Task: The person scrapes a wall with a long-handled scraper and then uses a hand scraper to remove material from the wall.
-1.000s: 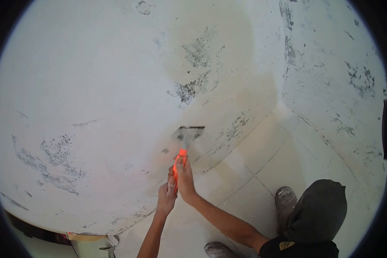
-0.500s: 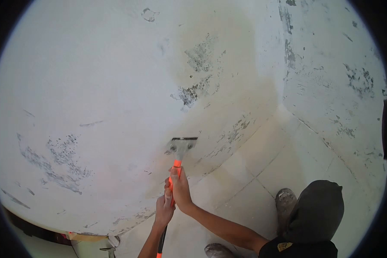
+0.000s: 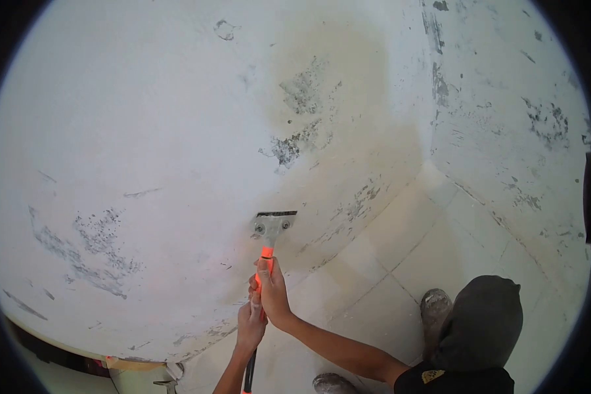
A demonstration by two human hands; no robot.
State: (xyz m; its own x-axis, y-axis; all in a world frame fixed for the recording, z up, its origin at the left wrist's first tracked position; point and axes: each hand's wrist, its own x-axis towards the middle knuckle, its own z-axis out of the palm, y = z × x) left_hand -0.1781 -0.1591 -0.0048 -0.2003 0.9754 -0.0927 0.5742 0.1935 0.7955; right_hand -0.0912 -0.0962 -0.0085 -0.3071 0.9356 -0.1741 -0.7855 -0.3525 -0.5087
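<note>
A long-handled scraper [image 3: 268, 227] with a wide metal blade and an orange and black handle stands in front of the lower wall [image 3: 177, 151]. My right hand [image 3: 275, 297] wraps around the orange part of the handle, just below the blade head. Lower down, my left hand [image 3: 250, 326] grips the same handle. The blade edge lies close against the white surface, below a dark, pitted patch [image 3: 287, 150] where the coating is gone.
Pale floor tiles [image 3: 374, 315] meet the wall along a slanting seam. Two dusty shoes, one of them a shoe [image 3: 435, 307] on the right, stand there beside dark grey cloth [image 3: 482, 325]. A second scuffed wall [image 3: 505, 131] forms a corner. Small tools [image 3: 173, 373] lie lower left.
The scraper's blade has shifted slightly left and a little down, and shows a bit more of its face. Both hands have moved slightly left with the handle, keeping their grip.
</note>
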